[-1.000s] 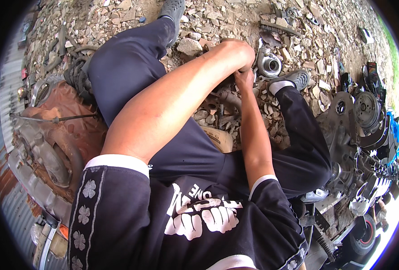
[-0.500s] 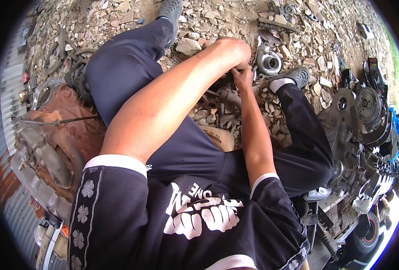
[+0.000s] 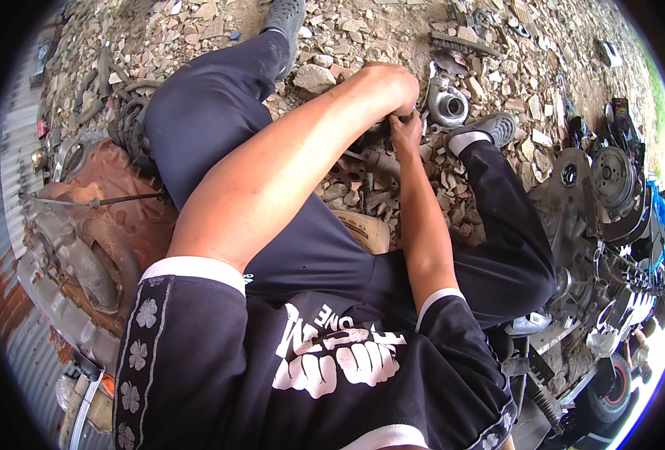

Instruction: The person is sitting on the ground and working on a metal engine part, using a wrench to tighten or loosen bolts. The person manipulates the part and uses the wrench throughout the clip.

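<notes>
My left hand (image 3: 394, 84) is bent over at the wrist, and its fingers are hidden below it. Right beside it, my right hand (image 3: 406, 129) is closed, with its fingertips up against the left hand. What they hold is too small and covered to make out. Under both hands lies a dark metal part with pipe-like ends (image 3: 381, 161), partly hidden by my left forearm. A flange with round holes (image 3: 350, 169) shows at its near side. Just right of my hands a silver snail-shaped turbocharger housing (image 3: 448, 105) rests on the stones.
Broken stones cover the ground around my legs. A cardboard piece (image 3: 366, 231) lies between my thighs. To the left is a reddish-brown metal casing (image 3: 115, 180) with a thin rod across it. Engine parts and a pulley (image 3: 614, 174) crowd the right. A wire brush (image 3: 464, 43) lies farther off.
Hardly anything differs. My right hand and forearm have shifted very slightly; my left arm holds the same pose.
</notes>
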`<state>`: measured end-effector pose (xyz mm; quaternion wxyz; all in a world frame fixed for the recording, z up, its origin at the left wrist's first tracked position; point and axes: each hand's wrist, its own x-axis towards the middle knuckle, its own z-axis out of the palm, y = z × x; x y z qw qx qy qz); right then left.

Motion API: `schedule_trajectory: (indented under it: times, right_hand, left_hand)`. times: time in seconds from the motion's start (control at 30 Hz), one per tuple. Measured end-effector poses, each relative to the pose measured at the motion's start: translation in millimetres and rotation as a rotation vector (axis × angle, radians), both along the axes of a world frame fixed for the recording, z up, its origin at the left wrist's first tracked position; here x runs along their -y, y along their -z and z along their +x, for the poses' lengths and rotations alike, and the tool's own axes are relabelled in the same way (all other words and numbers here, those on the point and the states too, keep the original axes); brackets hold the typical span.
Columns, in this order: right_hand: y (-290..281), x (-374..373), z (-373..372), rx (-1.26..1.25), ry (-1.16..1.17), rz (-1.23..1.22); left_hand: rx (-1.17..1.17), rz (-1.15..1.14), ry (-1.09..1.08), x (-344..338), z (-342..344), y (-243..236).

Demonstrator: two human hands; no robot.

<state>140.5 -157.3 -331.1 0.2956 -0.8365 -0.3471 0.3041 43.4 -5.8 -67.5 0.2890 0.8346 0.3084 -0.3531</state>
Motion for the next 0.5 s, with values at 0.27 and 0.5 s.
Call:
schedule_trajectory:
  times: [0.27,0.5]
  right_hand:
    - [-25,-13,4,-0.027,-0.134,-0.089]
    - [-28,-8,-6,-0.019,0.036,0.016]
  left_hand:
    - [0.037,0.008,0.006,0,-1,9]
    - [0.034,0.042,0.010,1,1,8]
